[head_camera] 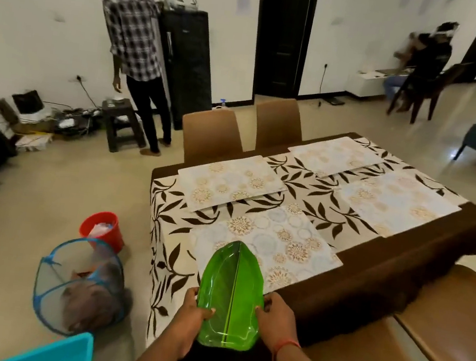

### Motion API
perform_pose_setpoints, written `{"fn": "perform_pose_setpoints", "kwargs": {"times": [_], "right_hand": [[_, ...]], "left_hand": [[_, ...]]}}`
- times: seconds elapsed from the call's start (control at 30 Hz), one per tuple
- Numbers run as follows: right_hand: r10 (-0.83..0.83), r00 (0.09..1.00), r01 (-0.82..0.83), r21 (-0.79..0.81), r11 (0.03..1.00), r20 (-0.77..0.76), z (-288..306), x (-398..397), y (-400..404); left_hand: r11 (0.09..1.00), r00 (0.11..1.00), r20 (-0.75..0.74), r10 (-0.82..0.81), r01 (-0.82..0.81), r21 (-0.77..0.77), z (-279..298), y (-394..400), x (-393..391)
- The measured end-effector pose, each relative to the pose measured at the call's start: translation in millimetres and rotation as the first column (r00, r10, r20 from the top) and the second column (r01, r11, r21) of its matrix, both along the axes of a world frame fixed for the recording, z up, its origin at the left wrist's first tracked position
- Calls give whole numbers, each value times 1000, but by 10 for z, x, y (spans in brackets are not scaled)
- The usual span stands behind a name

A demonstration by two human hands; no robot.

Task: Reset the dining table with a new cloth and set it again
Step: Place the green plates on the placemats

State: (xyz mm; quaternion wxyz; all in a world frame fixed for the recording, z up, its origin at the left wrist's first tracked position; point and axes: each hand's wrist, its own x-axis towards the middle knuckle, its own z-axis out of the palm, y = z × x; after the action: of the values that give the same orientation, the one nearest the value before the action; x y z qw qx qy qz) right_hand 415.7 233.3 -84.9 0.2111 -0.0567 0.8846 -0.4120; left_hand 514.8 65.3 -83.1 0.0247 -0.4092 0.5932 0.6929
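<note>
Both hands hold a green leaf-shaped plate [230, 293] at its near end: the left hand [190, 312] grips the left rim with its thumb on top, the right hand [276, 314] grips the right rim. The plate's tip reaches over the nearest placemat [282, 246] on the leaf-patterned cloth [312, 201] covering the table [401, 260].

Glossy translucent plastic plate [232, 293], seemingly matt cloth [314, 186]
</note>
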Motion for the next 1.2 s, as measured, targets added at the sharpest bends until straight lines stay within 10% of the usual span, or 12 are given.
{"fn": "perform_pose_setpoints", "kwargs": {"times": [0.4,0.63,1.2], "right_hand": [[-406,897,425,-84,901,177,-110,-1141,-1143],[-706,617,772,-91,630,347,-452,-1201,-1252],[-725,629,717,150,680,281,-840,-1210,-1414]], "left_hand": [[947,1000,11,-20,23,-320,-201,-1261,-1383],[940,995,102,24,12,-341,-515,-1769,-1572],[908,984,162,76,0,-420,-617,-2082,-1413]]}}
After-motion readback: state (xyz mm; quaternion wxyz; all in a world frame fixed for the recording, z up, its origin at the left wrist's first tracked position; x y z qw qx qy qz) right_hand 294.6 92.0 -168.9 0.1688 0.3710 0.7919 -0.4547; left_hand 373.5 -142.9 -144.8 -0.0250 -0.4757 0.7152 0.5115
